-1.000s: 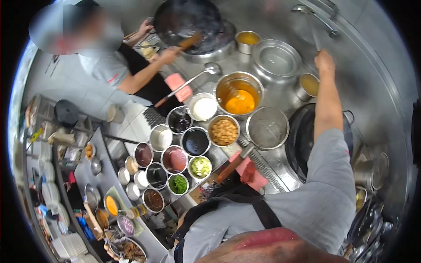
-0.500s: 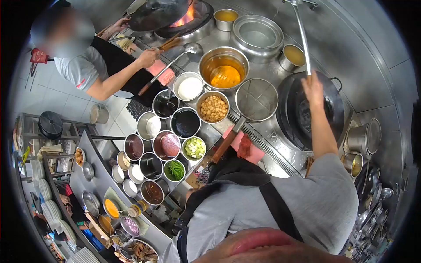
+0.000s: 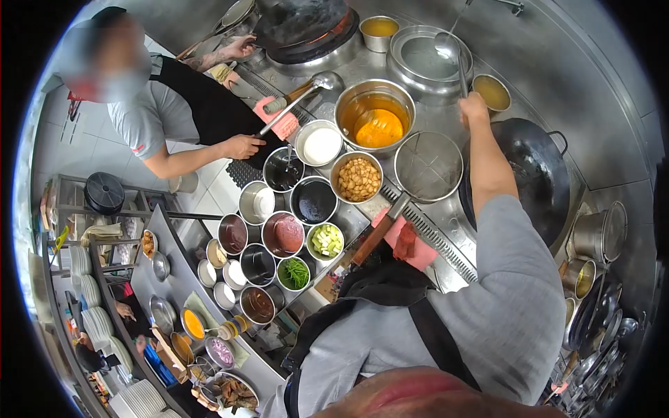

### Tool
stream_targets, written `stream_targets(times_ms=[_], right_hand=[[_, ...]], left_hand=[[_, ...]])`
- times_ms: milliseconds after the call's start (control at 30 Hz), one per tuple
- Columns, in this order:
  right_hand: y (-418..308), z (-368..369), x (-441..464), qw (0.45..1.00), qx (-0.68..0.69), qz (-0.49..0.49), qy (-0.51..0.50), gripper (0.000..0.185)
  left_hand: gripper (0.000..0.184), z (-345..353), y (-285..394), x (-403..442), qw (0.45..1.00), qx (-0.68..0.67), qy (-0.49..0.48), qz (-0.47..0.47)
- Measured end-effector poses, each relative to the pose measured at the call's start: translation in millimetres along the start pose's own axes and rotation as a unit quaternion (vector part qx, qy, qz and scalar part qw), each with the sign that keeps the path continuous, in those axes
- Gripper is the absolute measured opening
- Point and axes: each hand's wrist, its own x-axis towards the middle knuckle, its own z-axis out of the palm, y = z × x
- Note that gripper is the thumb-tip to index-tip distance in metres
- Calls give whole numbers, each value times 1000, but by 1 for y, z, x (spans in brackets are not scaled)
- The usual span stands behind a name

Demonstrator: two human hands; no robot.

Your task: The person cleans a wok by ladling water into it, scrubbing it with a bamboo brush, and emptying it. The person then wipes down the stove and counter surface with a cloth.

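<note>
My right hand (image 3: 474, 111) is closed around the handle of a ladle (image 3: 461, 73). The ladle's bowl is over the wide steel pot of water (image 3: 420, 59), under a thin stream running from the tap (image 3: 514, 8). Below my forearm sits a large black wok (image 3: 533, 181), partly covered by my arm. A cup of yellowish liquid (image 3: 492, 94) stands close to my hand. My left hand does not show; my torso and apron hide that side.
A round strainer (image 3: 428, 167) lies by a pot of orange liquid (image 3: 375, 115). Several ingredient pots, including cubed pieces (image 3: 356, 178) and green vegetables (image 3: 293, 274), stand to the left. A co-worker's hand (image 3: 244, 146) grips another ladle (image 3: 327, 81) near a smoking wok (image 3: 303, 28).
My right hand has moved up and left, bringing the ladle from the tap to over the water pot. The co-worker has put down a bamboo brush and taken a ladle; their wok is lowered.
</note>
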Motion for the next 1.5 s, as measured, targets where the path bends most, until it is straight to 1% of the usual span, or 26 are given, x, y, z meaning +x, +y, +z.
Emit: stream_targets(times_ms=[67,133,167,200,233,267,333,367,500,567,600,667,800,833,867,900,933,967,1000,1033,1133,1200,1333,1367,1400,1500], right_hand=[[15,29,29,981,175,65,-45,18],[19,37,37,968,232,67,-59,14],[18,36,41,915,377,85,-116,11],[22,33,43,837,511,100,-168,8],[28,30,43,776,603,89,-162,6],[25,19,31,774,608,91,-155,6],[16,-7,0,676,728,59,-99,11],[20,-14,1,654,750,54,-88,12],[47,-65,0,597,801,14,-53,10],[67,-93,-9,592,803,-71,-19,10],[72,-114,-26,611,790,-40,24,10],[113,-138,-33,633,770,-44,69,10],[198,-191,-70,767,623,62,139,9],[226,-202,-76,801,575,102,129,9],[254,-205,-82,815,545,101,166,13],[265,-218,-98,858,467,130,169,13],[277,-235,-120,925,300,161,167,13],[317,-234,-115,938,197,217,183,16],[325,-240,-137,955,83,209,193,19],[342,-247,-152,964,-35,204,164,27],[353,-235,-228,949,-146,175,219,32],[377,-213,-277,951,-170,95,241,36],[364,-168,-398,970,-68,57,226,48],[363,-160,-421,974,-69,44,212,49],[361,-154,-437,977,-69,32,198,50],[365,-134,-456,982,-58,8,180,52]], left_hand=[[26,-3,-7,-2,1000,-6,9,-8],[26,-6,-11,-2,1000,-8,13,-12],[26,-6,-12,-2,1000,-8,15,-14],[25,-7,-14,-2,1000,-8,16,-15],[25,-8,-13,-1,1000,-5,16,-14],[25,-8,-12,0,1000,-2,17,-12],[25,-9,-8,2,1000,4,17,-11],[25,-9,-6,5,1000,7,16,-9],[24,-12,2,14,1000,24,12,-1],[24,-13,7,23,999,36,5,0],[24,-13,8,29,999,45,1,0],[23,-17,10,41,998,62,-10,-3],[23,-22,6,66,996,84,-22,1],[23,-24,4,72,996,83,-25,2],[22,-26,2,78,996,84,-26,3],[22,-27,0,84,996,85,-27,6],[22,-28,-4,90,996,85,-29,9],[22,-29,-8,95,996,86,-31,12],[22,-31,-14,99,996,83,-31,17],[22,-32,-19,104,996,81,-32,21],[21,-37,-43,112,997,64,-37,36],[21,-37,-60,116,997,44,-47,52],[17,-24,-113,111,998,30,-27,40],[17,-24,-142,123,997,30,-60,36],[17,-22,-171,138,995,32,-93,34],[19,-11,-204,121,995,62,-74,5]])
